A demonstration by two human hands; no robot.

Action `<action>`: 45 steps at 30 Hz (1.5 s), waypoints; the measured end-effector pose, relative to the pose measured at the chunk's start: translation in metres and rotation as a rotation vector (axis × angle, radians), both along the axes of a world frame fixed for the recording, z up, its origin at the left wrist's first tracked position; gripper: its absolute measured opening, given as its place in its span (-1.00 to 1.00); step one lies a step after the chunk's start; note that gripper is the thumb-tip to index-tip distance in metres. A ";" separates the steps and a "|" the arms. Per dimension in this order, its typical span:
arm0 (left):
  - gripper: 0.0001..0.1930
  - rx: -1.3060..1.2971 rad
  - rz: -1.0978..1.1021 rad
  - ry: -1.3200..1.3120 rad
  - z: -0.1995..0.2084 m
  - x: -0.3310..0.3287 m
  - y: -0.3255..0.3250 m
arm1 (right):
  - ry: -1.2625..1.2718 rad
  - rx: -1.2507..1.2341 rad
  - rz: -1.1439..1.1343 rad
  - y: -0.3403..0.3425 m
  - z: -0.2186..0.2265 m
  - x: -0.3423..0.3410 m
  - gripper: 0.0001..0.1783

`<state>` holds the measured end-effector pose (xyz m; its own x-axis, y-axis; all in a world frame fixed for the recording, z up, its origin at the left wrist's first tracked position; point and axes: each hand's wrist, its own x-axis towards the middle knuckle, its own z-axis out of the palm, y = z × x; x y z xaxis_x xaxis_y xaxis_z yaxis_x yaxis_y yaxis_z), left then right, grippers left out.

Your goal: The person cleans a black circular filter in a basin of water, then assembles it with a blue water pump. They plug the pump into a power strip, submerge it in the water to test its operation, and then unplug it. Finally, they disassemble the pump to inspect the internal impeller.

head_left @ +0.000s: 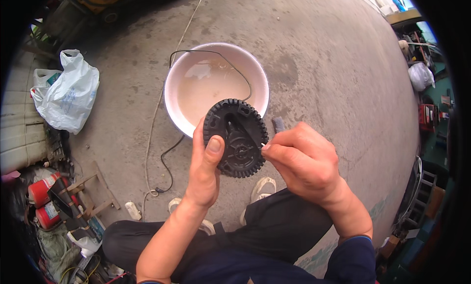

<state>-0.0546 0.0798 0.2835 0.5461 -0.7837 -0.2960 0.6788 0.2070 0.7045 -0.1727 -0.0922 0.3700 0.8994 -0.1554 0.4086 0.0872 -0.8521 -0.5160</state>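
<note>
A round black plastic part (241,151) with a toothed rim and a ribbed hub is tilted toward me above the near side of the basin. My left hand (206,166) grips it by its left edge, thumb on the face and the other fingers mostly hidden behind. At its right edge, my right hand (303,159) pinches a small, thin, pale piece (263,145), too small to name. A black cord (241,78) runs over the basin and down behind the part; whether it joins the part is hidden. Cloudy water (201,90) lies in the white basin (169,95).
A grey brush-like piece (278,124) lies right of the basin. A pale cable (151,142) crosses the concrete floor at left. White plastic bags (71,92), red cylinders (47,215) and a wooden frame (93,188) stand left; shelving with tools (427,107) lines the right.
</note>
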 end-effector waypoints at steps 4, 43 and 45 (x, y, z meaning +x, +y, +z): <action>-0.15 0.044 0.031 0.017 0.007 -0.003 -0.001 | 0.012 -0.005 -0.006 -0.001 -0.004 -0.002 -0.70; -0.11 0.155 0.108 -0.037 0.006 -0.012 -0.002 | 0.125 0.403 -0.825 -0.120 -0.052 -0.084 -0.69; -0.16 0.173 0.127 0.019 0.007 -0.012 -0.004 | 0.282 0.173 -1.109 -0.166 -0.120 -0.150 -0.74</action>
